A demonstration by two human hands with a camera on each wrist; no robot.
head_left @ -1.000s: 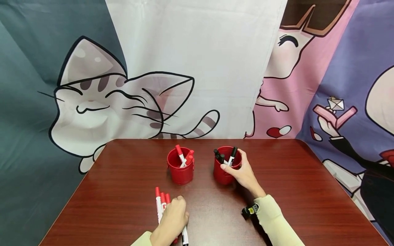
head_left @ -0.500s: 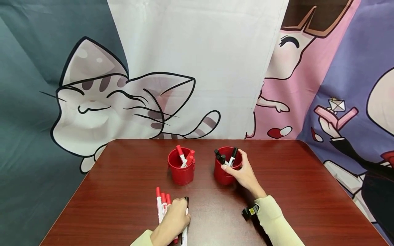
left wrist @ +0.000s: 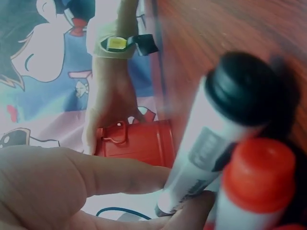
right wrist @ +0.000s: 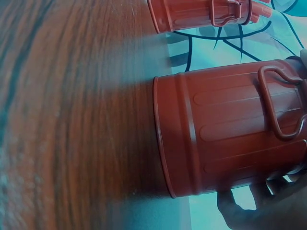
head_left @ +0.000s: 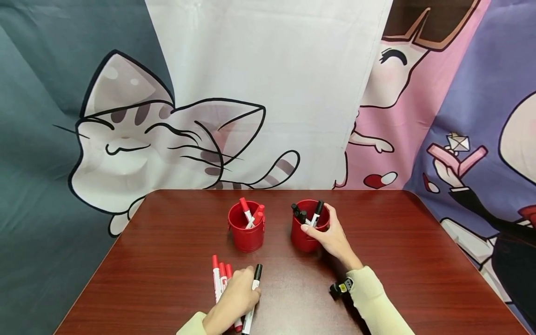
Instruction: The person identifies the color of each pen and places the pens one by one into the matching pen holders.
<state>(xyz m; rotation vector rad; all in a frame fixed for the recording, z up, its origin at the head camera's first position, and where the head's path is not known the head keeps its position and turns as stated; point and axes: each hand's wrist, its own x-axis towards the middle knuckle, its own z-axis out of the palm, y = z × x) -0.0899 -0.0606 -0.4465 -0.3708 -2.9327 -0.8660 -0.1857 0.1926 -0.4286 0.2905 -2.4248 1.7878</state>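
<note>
Between thumb and fingers, my left hand pinches a white marker with a black cap. The left wrist view shows this black-capped marker close up, a red-capped marker beside it. Several red-capped markers lie on the table, partly covered by the left hand. My right hand holds the rim and side of the right red bucket, in which several black-capped markers stand. That bucket fills much of the right wrist view, the fingers along its side.
To the left stands another red bucket with several red-capped markers in it. A brown wooden table carries everything, and a printed cartoon cloth hangs behind its far edge.
The black-capped marker has slid up and forward at the left hand, its black cap now showing past the fingers and tilting right. The right hand and both buckets stay put.
</note>
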